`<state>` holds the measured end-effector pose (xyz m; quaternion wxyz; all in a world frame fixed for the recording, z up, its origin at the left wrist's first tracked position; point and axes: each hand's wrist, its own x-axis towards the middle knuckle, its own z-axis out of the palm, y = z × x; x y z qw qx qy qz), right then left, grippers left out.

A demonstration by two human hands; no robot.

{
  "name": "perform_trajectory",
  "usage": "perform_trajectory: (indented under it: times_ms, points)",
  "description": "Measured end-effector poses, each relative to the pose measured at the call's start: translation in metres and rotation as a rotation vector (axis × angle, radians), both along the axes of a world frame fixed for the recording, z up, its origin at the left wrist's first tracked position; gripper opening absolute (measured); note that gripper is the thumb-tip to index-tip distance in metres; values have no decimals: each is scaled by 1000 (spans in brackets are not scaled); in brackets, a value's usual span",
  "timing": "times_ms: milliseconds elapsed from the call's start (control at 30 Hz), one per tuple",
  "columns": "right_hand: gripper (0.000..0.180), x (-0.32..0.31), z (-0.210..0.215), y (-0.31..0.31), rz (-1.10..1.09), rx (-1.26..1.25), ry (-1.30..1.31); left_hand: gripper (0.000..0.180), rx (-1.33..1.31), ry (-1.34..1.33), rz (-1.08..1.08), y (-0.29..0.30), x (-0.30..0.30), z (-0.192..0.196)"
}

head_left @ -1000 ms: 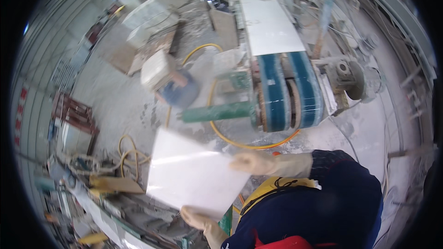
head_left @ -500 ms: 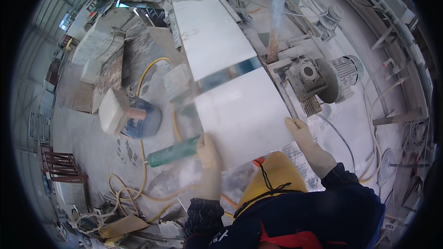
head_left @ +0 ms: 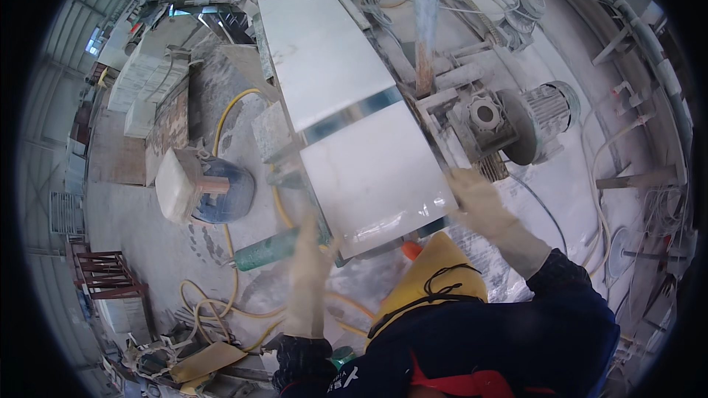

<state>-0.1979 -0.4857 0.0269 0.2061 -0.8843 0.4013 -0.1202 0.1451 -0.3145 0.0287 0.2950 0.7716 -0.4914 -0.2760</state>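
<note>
A square white stone tile [head_left: 376, 177] lies flat on the near end of a long machine bed [head_left: 442, 114]. My gloved right hand [head_left: 479, 203] holds its right edge near the front corner. My gloved left hand [head_left: 310, 265] is blurred, fingers apart, just off the tile's front left corner and holding nothing. A longer white slab [head_left: 317, 59] lies further along the same bed, with a narrow dark gap between the two.
A dusty electric motor and gearbox [head_left: 531, 114] sit right of the bed. To the left stands a blue barrel [head_left: 228, 195] with a stone block [head_left: 173, 184] on it. A green cylinder [head_left: 269, 250] and yellow hoses [head_left: 228, 287] lie on the floor. Slab stacks [head_left: 147, 81] fill the far left.
The tile went from being carried in both hands to lying on the bed behind the longer slab. My left hand has come off its front left corner; the right hand stays at its edge.
</note>
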Motion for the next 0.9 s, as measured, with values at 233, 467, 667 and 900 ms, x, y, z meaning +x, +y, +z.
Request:
perform_trajectory:
  times_ms: [233, 467, 667, 900]
  points:
    - [64, 23, -62, 11, 299, 7, 84, 91, 85, -183, -78, 14, -41, -58]
    - [59, 31, -78, -14, 326, -80, 109, 92, 23, -194, -125, -7, -23, -69]
    - [67, 41, -72, -29, 314, -120, 130, 92, 100, -176, -107, -30, -15, -61]
    - [64, 50, -68, -45, 330, -125, 83, 93, 104, -155, -119, -43, -2, -59]
